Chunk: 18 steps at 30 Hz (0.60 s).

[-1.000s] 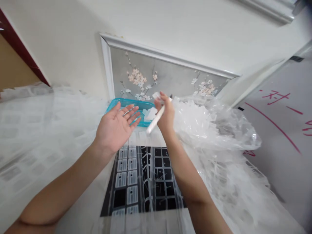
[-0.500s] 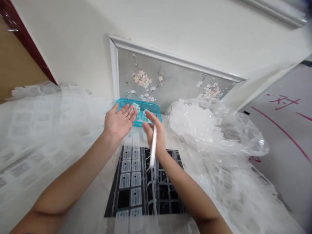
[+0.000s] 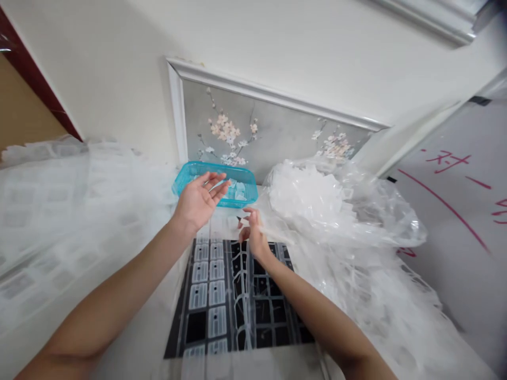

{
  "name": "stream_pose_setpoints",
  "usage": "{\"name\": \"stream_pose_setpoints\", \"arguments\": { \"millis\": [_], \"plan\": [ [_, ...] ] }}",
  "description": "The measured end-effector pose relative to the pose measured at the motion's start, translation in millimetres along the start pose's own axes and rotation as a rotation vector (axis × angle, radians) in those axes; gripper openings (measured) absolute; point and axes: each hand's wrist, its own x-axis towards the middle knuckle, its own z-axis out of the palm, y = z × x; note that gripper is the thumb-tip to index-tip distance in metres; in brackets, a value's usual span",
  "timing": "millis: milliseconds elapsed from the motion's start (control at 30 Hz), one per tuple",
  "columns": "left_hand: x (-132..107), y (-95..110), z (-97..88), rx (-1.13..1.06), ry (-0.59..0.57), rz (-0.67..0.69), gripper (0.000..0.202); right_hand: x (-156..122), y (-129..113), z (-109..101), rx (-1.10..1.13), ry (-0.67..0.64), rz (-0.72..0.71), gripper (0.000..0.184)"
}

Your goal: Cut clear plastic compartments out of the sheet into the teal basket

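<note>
My left hand (image 3: 200, 198) is open over the front edge of a blue plastic basket (image 3: 181, 179), palm turned up and fingers spread. I see nothing lying on its palm. Small clear plastic pieces (image 3: 240, 191) rest inside the basket. Just below the basket, my right hand (image 3: 253, 235) is closed around a slim white pen-like tool (image 3: 273, 230) with a dark tip; motion blurs it. Under that hand lies a black sheet (image 3: 180, 322) with clear plastic moulded frames (image 3: 208, 285) over it. Rectangular pieces fill most of the left cells, while many right cells show bare black.
Stacked translucent plastic sheets (image 3: 71, 211) cover the left side. To the right stands a clear bag (image 3: 309, 192) of white pieces, with a heap of plastic frames (image 3: 380, 301) before it. Behind are a framed flower panel (image 3: 277, 121) and a whiteboard (image 3: 455, 200).
My right hand has moved down from the basket, and the white tool has swung from near upright to nearly level. My left hand has turned slightly over the basket, staying open.
</note>
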Motion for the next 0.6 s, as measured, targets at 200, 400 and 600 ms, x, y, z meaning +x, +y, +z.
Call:
{"name": "stream_pose_setpoints", "arguments": {
  "millis": [200,400,600],
  "plan": [
    [36.4,-76.3,-55.8,1.062,-0.392,0.157,0.014,28.5,34.1,-22.8,0.092,0.159,0.16,0.036],
    [46.0,-100.1,-85.3,1.382,-0.51,0.219,0.021,24.5,40.5,-22.6,-0.03,0.008,0.169,0.019],
    [46.9,-100.0,-86.4,1.569,-0.632,0.343,0.027,28.0,45.2,-22.9,-0.044,-0.026,0.168,0.014]
  ]
}}
